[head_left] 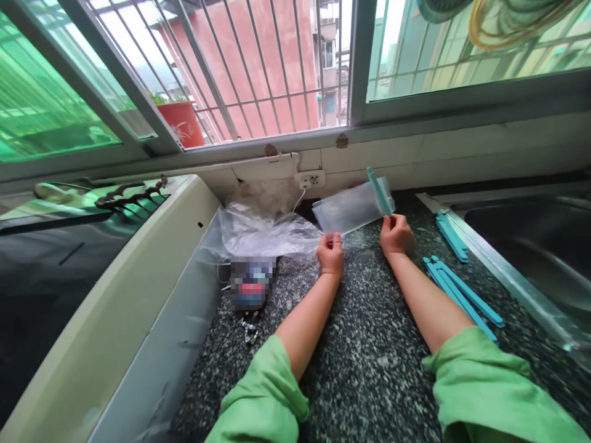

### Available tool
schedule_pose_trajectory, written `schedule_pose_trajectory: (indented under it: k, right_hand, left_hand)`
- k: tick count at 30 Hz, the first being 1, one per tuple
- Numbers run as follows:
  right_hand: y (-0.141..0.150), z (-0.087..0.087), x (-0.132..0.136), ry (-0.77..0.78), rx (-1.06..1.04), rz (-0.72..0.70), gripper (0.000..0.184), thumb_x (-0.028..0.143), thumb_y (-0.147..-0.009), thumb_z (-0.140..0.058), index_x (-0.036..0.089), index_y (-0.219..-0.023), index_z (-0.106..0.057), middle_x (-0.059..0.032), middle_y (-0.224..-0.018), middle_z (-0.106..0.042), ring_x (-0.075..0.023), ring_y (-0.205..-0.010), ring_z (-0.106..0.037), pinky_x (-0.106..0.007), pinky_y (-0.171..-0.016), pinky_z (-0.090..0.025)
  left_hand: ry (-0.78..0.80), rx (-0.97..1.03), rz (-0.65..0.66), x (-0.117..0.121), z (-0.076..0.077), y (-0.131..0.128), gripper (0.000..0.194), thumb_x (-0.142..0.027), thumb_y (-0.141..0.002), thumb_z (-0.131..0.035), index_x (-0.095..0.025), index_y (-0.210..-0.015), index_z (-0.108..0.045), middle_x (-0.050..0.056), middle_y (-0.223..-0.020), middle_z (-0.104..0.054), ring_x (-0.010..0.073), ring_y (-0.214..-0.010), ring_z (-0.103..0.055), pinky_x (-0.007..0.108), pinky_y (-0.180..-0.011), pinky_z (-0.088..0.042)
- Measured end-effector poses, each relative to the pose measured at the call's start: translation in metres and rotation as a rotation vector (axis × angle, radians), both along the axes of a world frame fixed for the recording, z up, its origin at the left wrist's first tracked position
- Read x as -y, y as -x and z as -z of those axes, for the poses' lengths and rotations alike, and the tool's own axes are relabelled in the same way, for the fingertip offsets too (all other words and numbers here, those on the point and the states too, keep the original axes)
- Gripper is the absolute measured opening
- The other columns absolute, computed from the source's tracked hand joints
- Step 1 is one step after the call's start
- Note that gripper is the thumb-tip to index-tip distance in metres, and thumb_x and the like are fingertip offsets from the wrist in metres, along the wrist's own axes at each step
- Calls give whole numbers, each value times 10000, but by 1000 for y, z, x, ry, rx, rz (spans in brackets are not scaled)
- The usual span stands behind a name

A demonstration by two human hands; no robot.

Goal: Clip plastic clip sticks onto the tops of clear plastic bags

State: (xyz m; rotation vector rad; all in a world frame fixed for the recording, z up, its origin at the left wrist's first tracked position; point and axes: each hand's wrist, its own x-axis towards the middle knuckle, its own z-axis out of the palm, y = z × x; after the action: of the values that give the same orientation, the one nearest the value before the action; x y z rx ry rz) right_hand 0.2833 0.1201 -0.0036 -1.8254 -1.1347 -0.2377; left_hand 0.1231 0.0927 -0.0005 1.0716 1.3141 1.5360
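Observation:
Above the counter, a frosted clear plastic bag (pixel 347 210) is held up between my hands. A teal bar-shaped sealing clip (pixel 380 194) lies along its right edge. My left hand (pixel 330 253) is closed in a pinch at the bag's lower left corner. My right hand (pixel 397 235) has its fingers closed at the lower end of the sealing clip. Several more teal sealing clips (pixel 466 292) lie on the counter beside my right forearm, with another small bunch (pixel 451 236) near the sink. Crumpled clear plastic (pixel 270 232) spreads left of my left hand.
The speckled dark stone counter (pixel 364 363) lies between a gas stove (pixel 152 289) on the left and a metal sink (pixel 517 280) on the right. A blurred-out object (pixel 252 284) rests near the stove. A wall socket (pixel 310 179) with a plugged cord sits below the barred window.

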Motion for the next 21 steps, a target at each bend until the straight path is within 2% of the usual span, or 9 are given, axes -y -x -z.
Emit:
schedule_pose_trajectory:
  k: [3, 8, 11, 15, 18, 21]
  right_hand:
    - [-3, -1, -15, -5, -68, 33, 295, 346, -815, -438, 120, -939, -582, -144, -813, -655, -238, -689, -578, -304, -586, -357]
    - [-7, -5, -40, 18, -122, 116, 277, 353, -812, -445, 132, -906, -583, -126, -797, -654, -240, -713, -587, -305, -593, -362]
    - [-8, -8, -52, 9, -113, 129, 267, 369, -808, -454, 142, -861, -584, -112, -768, -648, -237, -702, -580, -303, -588, -354]
    - [-8, -13, -58, 80, -130, 104, 238, 368, -805, -489, 145, -813, -572, -128, -789, -644, -243, -726, -571, -310, -605, -328]
    - [-6, -17, -58, 125, -171, 126, 246, 397, -786, -533, 154, -811, -560, -144, -803, -641, -253, -742, -565, -320, -604, -294]
    - [-3, -18, -54, 88, -164, 164, 254, 389, -802, -511, 154, -894, -542, -146, -794, -635, -253, -722, -557, -331, -605, -270]
  left_hand:
    - [-6, -94, -82, -25, -1, -13, 127, -273, -785, -520, -179, -702, -500, -44, -583, -497, 92, -546, -486, 212, -584, -392]
    - [-35, -155, -203, -51, -5, -29, 139, -283, -785, -557, -186, -753, -464, -29, -635, -490, 116, -634, -509, 229, -653, -374]
    - [-43, -138, -172, -59, -7, -38, 135, -266, -794, -555, -181, -837, -459, -28, -642, -485, 117, -632, -506, 229, -654, -365]
    - [-60, -148, -77, -62, -6, -44, 144, -260, -796, -560, -179, -873, -469, -16, -651, -497, 124, -642, -506, 236, -658, -360]
    - [-68, -165, -7, -58, -7, -44, 156, -264, -791, -570, -185, -886, -475, -14, -650, -500, 126, -632, -492, 245, -662, -364]
    - [-62, -169, 41, -48, -9, -39, 133, -241, -796, -553, -197, -898, -480, -5, -672, -511, 129, -637, -479, 260, -685, -375]
